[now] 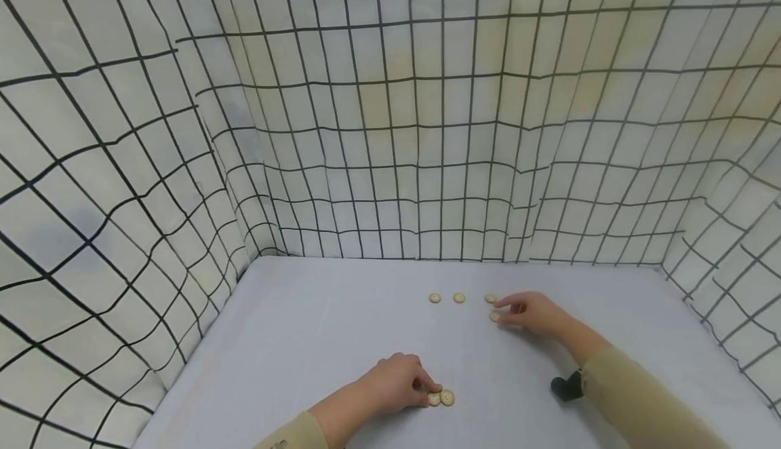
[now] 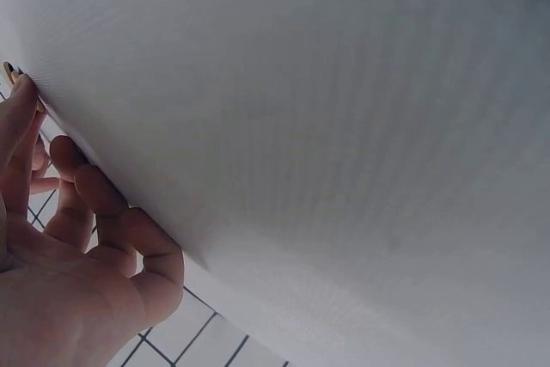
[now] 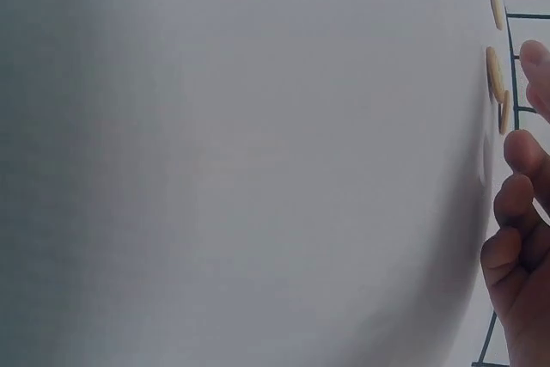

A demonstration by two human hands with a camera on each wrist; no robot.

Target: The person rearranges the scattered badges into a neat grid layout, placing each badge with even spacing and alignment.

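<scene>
On the white table, my left hand [image 1: 396, 384] pinches a pale round button [image 1: 434, 399] between thumb and forefinger. A second button [image 1: 448, 397] lies against its right side. In the left wrist view, the other fingers of the left hand [image 2: 94, 247] are bent near the tabletop. My right hand [image 1: 533, 313] is farther back, thumb and forefinger spread. Its thumb is by a near button [image 1: 495, 315], and its forefinger is beside a far button [image 1: 491, 298]. The right wrist view has the right hand [image 3: 524, 204] next to a button [image 3: 494, 73] lying flat, with a gap between fingers.
Two more buttons, one at left [image 1: 434, 298] and one in the middle [image 1: 459, 298], lie in a row at the back. A small black object [image 1: 566, 386] shows beside the right sleeve. White walls with a black grid [image 1: 390, 130] enclose the table's back and sides.
</scene>
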